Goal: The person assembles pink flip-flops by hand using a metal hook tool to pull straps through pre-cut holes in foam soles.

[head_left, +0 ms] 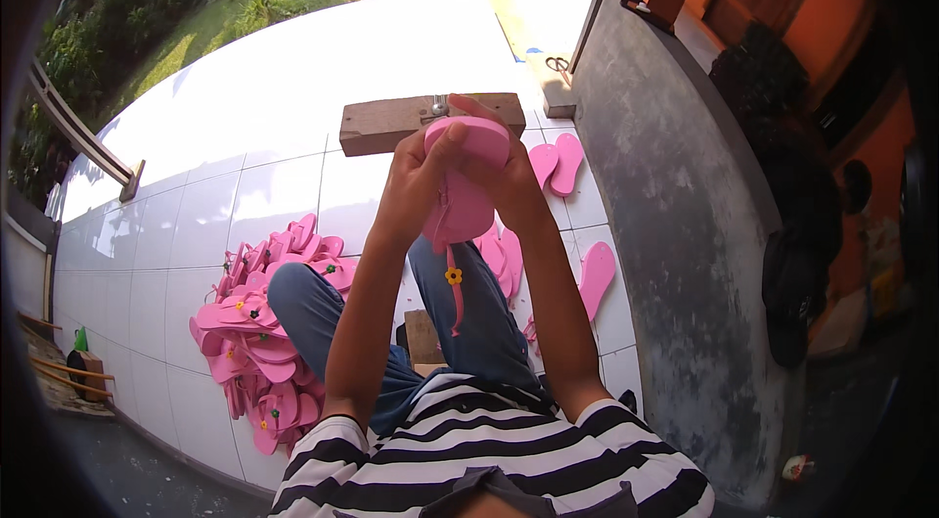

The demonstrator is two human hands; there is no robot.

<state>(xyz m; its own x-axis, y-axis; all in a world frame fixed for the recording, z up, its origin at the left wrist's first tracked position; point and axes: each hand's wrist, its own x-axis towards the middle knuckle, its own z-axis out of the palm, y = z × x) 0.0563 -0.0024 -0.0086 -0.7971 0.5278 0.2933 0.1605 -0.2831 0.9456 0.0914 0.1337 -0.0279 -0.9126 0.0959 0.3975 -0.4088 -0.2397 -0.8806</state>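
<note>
Both my hands grip a pink flip-flop (468, 213) in front of me, its sole tilted up. My left hand (406, 180) wraps its left edge, with the thumb pressed on the upper part. My right hand (509, 183) closes round the right side, one finger reaching over the top edge. A loose pink strap (457, 311) with a yellow flower (453, 275) dangles from the flip-flop's lower end. Just beyond the hands is a wooden beam (377, 127) with a metal fitting (439, 107) at its middle. The fingers behind the sole are hidden.
A big heap of pink flip-flops (259, 347) lies left of my knees on white tiles. Pink soles (565, 166) and another pink sole (597, 278) rest on the right, beside a grey wall (675, 254). Scissors (558, 66) lie on a block at the far right.
</note>
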